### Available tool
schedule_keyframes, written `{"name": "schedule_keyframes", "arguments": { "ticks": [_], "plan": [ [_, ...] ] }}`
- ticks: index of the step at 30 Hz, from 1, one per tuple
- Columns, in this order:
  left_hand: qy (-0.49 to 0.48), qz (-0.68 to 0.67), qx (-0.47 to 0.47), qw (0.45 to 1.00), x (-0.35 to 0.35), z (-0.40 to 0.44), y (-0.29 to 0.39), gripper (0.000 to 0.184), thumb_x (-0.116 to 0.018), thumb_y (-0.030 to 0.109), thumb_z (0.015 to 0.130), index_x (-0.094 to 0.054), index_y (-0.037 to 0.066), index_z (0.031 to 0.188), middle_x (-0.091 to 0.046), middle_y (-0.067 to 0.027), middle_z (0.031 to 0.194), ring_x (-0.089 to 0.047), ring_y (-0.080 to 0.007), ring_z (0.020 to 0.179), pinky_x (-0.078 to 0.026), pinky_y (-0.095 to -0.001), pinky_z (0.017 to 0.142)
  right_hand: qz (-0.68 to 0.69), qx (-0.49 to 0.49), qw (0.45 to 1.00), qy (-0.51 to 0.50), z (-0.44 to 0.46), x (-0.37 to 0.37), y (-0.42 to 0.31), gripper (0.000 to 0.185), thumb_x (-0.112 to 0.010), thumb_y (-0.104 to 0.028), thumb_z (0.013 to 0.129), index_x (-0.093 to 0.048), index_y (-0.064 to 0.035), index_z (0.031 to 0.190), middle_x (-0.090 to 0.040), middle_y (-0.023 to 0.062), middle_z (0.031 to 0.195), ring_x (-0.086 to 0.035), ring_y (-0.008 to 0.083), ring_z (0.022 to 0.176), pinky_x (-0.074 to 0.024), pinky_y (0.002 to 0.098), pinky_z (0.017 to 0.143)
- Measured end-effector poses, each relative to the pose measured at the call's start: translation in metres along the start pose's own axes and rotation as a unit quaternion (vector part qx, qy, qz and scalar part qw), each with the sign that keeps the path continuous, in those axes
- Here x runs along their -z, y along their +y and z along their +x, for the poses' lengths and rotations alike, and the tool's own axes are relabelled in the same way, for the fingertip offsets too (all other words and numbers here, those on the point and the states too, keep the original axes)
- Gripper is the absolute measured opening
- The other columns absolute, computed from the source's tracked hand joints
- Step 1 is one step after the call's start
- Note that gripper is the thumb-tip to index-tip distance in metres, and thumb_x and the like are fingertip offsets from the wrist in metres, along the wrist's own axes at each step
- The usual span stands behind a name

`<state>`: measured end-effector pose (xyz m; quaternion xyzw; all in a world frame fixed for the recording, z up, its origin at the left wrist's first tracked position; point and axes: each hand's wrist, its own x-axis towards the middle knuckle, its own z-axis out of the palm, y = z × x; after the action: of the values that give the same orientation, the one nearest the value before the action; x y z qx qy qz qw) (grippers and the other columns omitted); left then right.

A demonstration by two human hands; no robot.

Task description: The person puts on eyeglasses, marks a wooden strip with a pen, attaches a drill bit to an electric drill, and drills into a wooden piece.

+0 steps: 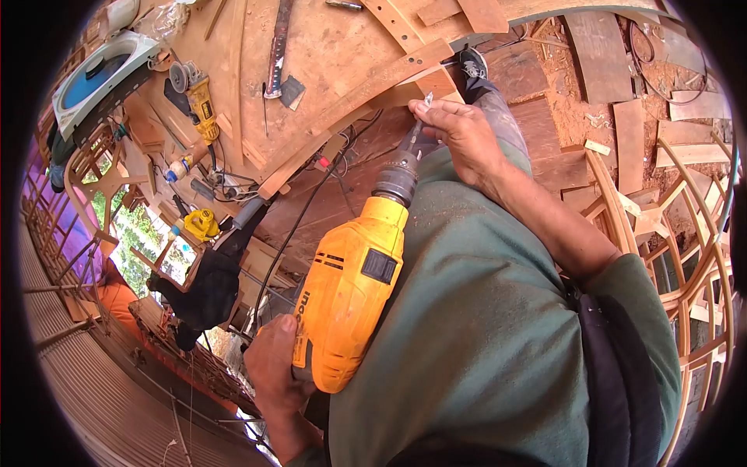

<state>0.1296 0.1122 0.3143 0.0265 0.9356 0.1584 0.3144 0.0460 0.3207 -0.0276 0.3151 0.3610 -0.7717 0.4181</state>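
Note:
A yellow power drill (350,280) lies slantwise in front of my green shirt, its dark chuck (395,180) pointing up and away from me. My left hand (274,362) is closed around the drill's handle at the lower left; most of the grip is hidden. At the chuck's far end, my right hand (461,134) pinches the drill bit (410,141) between thumb and fingers close to its tip. Just beyond the fingertips is a curved wooden piece (358,109) along the workbench's near edge.
On the workbench (334,62) lie a yellow angle grinder (201,105), a dark stained bar (278,47) and a scrap of sandpaper (292,92). A fan with a blue centre (97,78) stands far left. Curved wooden frames (689,265) stand at right, near boards on the floor.

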Motion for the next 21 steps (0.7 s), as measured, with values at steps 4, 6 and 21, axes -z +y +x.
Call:
{"name": "schedule_keyframes", "arguments": {
  "ticks": [4, 6, 21],
  "plan": [
    [0.007, 0.002, 0.014, 1.0, -0.002, -0.007, 0.002, 0.078, -0.082, 0.039, 0.08, -0.051, -0.002, 0.139, -0.068, -0.024, 0.107, -0.069, -0.0446, 0.088, -0.056, -0.0485, 0.076, -0.002, 0.016, 1.0, -0.01, -0.001, 0.0, 0.001, 0.028, -0.067, -0.021, 0.098, -0.072, -0.0012, 0.116, -0.071, 0.0047, 0.114, -0.061, 0.0114, 0.107, -0.0444, 0.0283, 0.092],
    [0.01, 0.021, -0.004, 1.0, -0.006, -0.006, -0.001, 0.079, -0.083, 0.04, 0.079, -0.051, -0.002, 0.139, -0.068, -0.0243, 0.108, -0.069, -0.0449, 0.089, -0.056, -0.0487, 0.077, -0.006, 0.016, 1.0, -0.006, 0.0, 0.001, 0.002, 0.028, -0.067, -0.022, 0.098, -0.072, -0.0016, 0.117, -0.071, 0.0045, 0.114, -0.061, 0.0113, 0.107, -0.0444, 0.0281, 0.092],
    [-0.005, 0.004, 0.002, 1.0, -0.008, 0.007, -0.001, 0.085, -0.083, 0.045, 0.078, -0.05, -0.003, 0.14, -0.068, -0.0233, 0.107, -0.069, -0.0431, 0.089, -0.056, -0.047, 0.076, -0.014, 0.018, 1.0, 0.005, 0.007, 0.007, 0.008, 0.029, -0.066, -0.024, 0.099, -0.071, -0.0014, 0.116, -0.071, 0.0065, 0.116, -0.062, 0.012, 0.109, -0.0453, 0.0279, 0.094]
  ]
}}
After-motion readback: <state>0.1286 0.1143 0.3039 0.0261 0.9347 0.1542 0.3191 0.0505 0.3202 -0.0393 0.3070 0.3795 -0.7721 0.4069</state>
